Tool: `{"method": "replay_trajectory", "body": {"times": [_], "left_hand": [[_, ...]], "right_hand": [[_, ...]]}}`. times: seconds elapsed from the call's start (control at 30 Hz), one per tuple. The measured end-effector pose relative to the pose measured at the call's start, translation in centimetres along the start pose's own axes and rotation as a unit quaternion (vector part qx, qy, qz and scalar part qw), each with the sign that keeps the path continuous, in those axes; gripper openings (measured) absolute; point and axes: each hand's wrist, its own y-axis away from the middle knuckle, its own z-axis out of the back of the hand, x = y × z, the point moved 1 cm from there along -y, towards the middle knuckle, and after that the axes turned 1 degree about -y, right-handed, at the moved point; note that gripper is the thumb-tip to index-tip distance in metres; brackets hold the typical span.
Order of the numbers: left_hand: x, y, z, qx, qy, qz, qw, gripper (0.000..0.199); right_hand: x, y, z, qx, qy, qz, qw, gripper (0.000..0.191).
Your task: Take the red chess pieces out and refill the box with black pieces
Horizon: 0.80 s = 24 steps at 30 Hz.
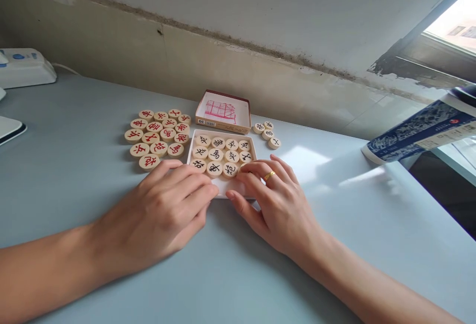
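Note:
A white box tray [223, 187] holds rows of round wooden pieces with black characters [216, 155]. My left hand [163, 210] rests at the tray's front left corner, fingers curled together; whatever they may hold is hidden. Over the tray's front right part, my right hand [277, 195], with a gold ring, has its fingertips on a piece at the right end of the front row, its thumb apart at the front edge. Several red-character pieces [150, 138] lie grouped left of the tray. To its right are several loose black-character pieces [267, 134].
Behind the tray lies an open box lid [223, 110] with pink lines inside. A blue patterned cup [424, 125] stands at the right table edge. White devices [28, 68] sit at the far left. The wall [238, 61] borders the table's back.

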Motion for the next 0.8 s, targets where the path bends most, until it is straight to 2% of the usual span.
{"method": "replay_trajectory", "body": {"times": [0.4, 0.6, 0.8], "left_hand": [[-0.04, 0.07, 0.09, 0.002, 0.004, -0.001, 1.0, 0.02], [0.0, 0.0, 0.04, 0.001, -0.001, 0.004, 1.0, 0.021], [-0.04, -0.07, 0.03, 0.0, -0.005, 0.004, 1.0, 0.021]], "right_hand": [[0.03, 0.13, 0.01, 0.02, 0.005, -0.002, 1.0, 0.027], [0.56, 0.13, 0.29, -0.011, 0.0, 0.048, 0.999, 0.015], [0.84, 0.42, 0.22, 0.02, -0.016, 0.072, 0.997, 0.014]]}}
